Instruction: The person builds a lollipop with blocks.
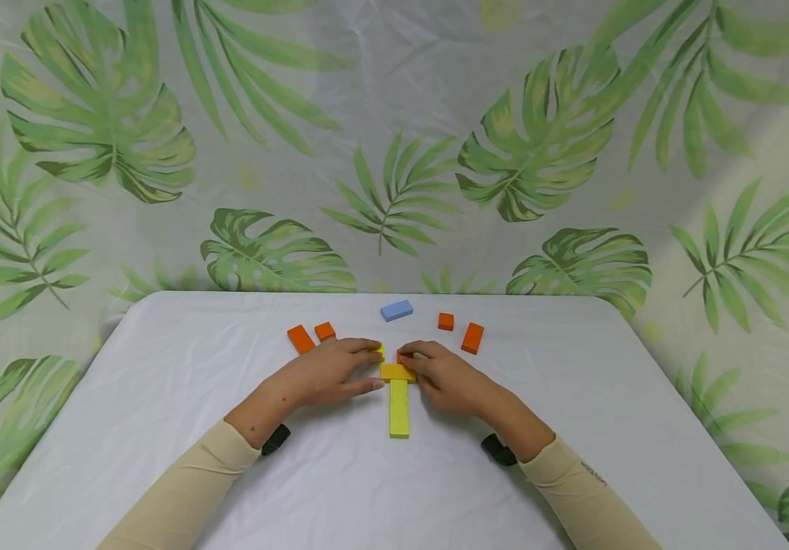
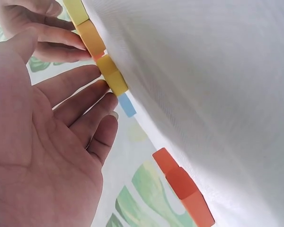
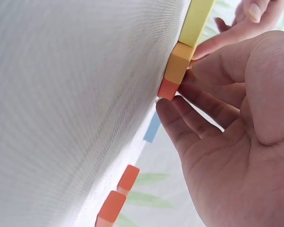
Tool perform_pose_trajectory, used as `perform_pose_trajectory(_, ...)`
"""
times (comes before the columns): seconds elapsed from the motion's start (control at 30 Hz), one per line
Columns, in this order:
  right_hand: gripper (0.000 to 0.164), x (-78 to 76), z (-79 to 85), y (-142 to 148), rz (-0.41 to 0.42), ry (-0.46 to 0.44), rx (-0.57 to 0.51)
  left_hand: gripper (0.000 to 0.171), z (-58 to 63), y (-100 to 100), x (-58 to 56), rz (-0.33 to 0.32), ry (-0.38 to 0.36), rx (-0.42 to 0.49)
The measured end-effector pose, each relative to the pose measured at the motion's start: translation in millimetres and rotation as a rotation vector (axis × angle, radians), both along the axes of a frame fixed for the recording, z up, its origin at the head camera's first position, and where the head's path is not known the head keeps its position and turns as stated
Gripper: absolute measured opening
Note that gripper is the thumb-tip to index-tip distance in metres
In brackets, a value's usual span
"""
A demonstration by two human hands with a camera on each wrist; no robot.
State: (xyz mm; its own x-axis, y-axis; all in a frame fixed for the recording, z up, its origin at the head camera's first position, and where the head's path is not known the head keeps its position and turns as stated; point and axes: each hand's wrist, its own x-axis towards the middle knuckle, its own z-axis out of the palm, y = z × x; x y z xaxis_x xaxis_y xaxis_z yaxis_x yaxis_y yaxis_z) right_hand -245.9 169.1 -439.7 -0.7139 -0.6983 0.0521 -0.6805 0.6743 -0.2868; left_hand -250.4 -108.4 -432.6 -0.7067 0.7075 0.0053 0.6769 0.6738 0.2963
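A long yellow-green block (image 1: 399,409) lies on the table, pointing toward me, with an orange-yellow block (image 1: 394,372) set crosswise at its far end. Beyond that crosspiece, on the left, is a yellow block (image 2: 112,75). My left hand (image 1: 335,372) reaches it with extended fingertips, the thumb held apart. A small orange-red block (image 3: 168,89) adjoins the crosspiece on the right. My right hand (image 1: 452,378) pinches this block, its fingers bent; the hand partly hides it in the head view.
A blue block (image 1: 396,310) lies near the far table edge. At the left are a long orange-red block (image 1: 300,338) and an orange-red cube (image 1: 324,331); another cube (image 1: 445,321) and long block (image 1: 473,338) lie at the right. A leaf-patterned cloth (image 1: 394,99) hangs behind the white table (image 1: 394,504).
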Motion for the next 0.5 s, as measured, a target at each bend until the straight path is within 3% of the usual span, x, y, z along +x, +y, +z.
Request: perform_pose_trajectory(0.5, 0.043, -1.1, -1.5, 0.6, 0.022, 0.013, -0.015, 0.064, -2.6, 7.8, 0.6, -0.010, 0.044, -0.024)
